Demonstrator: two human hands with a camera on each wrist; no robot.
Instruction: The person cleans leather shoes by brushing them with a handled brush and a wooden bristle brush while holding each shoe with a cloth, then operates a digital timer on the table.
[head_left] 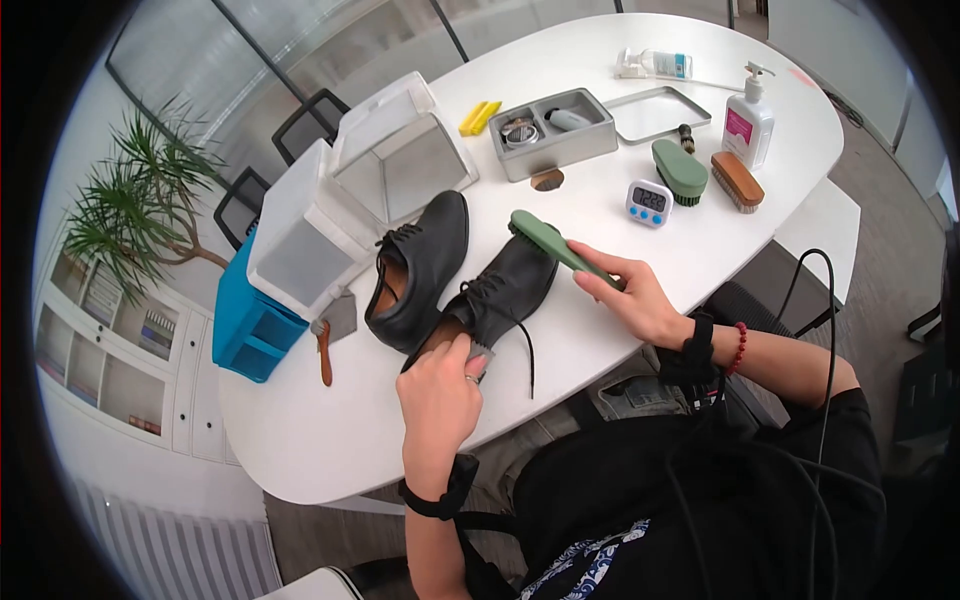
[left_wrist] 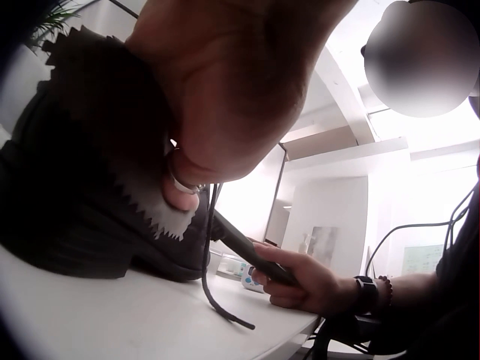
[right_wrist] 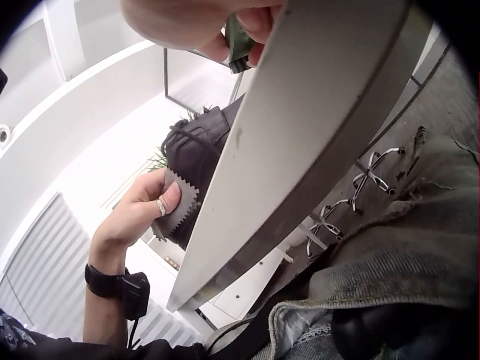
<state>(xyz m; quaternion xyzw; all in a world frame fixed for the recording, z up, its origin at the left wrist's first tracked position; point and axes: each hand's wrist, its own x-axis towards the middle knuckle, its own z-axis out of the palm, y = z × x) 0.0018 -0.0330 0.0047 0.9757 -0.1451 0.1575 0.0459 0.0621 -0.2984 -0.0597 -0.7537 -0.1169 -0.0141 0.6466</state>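
Note:
A black lace-up shoe [head_left: 508,290] sits on the white table, its loose lace trailing over the side. My left hand [head_left: 440,395] grips its heel end, thumb outside, with a grey zigzag-edged cloth [right_wrist: 180,210] between thumb and leather. In my right hand [head_left: 635,300] is the handle of a green shoe brush [head_left: 560,247]. The brush head lies across the shoe's toe, dark bristles down. Left of it stands the matching black shoe [head_left: 425,265]. The left wrist view shows the cloth's jagged edge over the heel, with the right hand holding the brush handle behind.
White-framed clear boxes [head_left: 400,165] and a blue holder [head_left: 258,320] stand left, near a wooden-handled brush [head_left: 325,355]. Behind are a grey metal tin [head_left: 555,150] and a yellow item [head_left: 480,117]. To the right stand a timer [head_left: 648,203], green brush [head_left: 680,170], wooden brush [head_left: 737,182] and pump bottle [head_left: 748,120].

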